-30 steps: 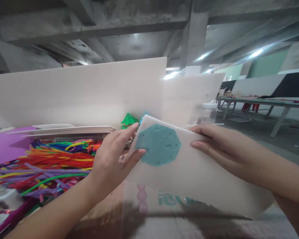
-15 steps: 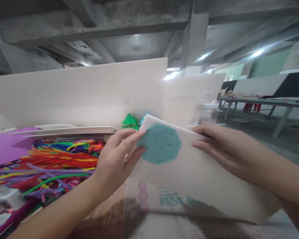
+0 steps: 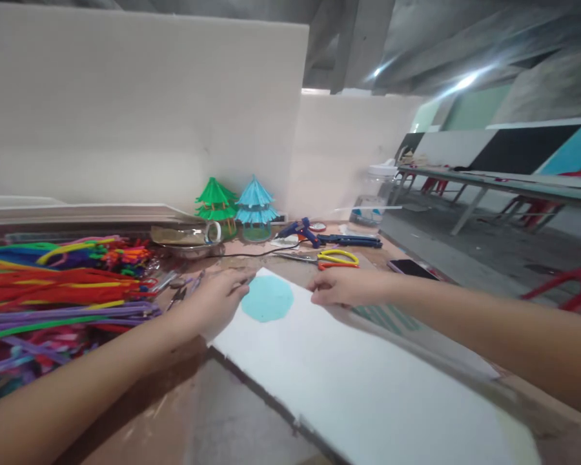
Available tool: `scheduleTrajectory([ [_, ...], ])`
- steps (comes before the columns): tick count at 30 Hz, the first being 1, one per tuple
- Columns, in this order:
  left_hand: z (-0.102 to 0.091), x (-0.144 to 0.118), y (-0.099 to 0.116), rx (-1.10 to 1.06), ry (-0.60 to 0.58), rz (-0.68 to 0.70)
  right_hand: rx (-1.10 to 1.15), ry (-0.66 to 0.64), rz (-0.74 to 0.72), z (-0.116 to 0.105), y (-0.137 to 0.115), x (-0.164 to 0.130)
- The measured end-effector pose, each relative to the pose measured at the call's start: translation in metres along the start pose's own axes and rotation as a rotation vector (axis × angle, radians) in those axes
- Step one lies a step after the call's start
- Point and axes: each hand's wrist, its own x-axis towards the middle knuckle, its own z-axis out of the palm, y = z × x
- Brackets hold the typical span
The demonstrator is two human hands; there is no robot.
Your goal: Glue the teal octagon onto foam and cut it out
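A white foam board (image 3: 339,374) lies low over the table, its narrow corner pointing away from me. Near that corner is a light blue, many-sided paper piece (image 3: 267,298) lying flat against the board. My left hand (image 3: 220,300) is closed on the board's left edge, its fingertips beside the blue piece. On the opposite edge, my right hand (image 3: 334,289) pinches the board with bent fingers. Beyond the board stand a green pavilion-like model (image 3: 216,201) and a light blue one (image 3: 255,205), both with tiered roofs.
Colourful pipe cleaners (image 3: 62,284) fill the left side. Behind the board lie yellow-orange scissors (image 3: 337,259), a blue glue gun (image 3: 300,230) with a cord, a metal bowl (image 3: 186,248) and a phone (image 3: 411,269). A clear bottle (image 3: 376,194) stands back right, before white panels (image 3: 140,110).
Both hands have lowered the board from a raised, tilted position toward the table. My view has dipped, bringing the blue model, scissors and glue gun into sight.
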Motion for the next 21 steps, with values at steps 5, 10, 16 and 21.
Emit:
scheduleTrajectory([
  [5, 0.019, -0.009, 0.005, 0.050, -0.067, 0.013, -0.150, 0.141, 0.130, -0.009, 0.030, 0.025],
  [10, 0.024, -0.020, 0.011, 0.158, -0.056, 0.073, -0.225, 0.472, 0.220, -0.038, 0.065, 0.065],
  [16, 0.033, -0.023, 0.001, 0.124, -0.007, 0.072, -0.074, 0.536, 0.146, -0.036, 0.077, 0.114],
  [21, 0.036, -0.022, 0.001, 0.111, -0.009, 0.091, 0.050, 0.525, 0.125, -0.030, 0.082, 0.145],
])
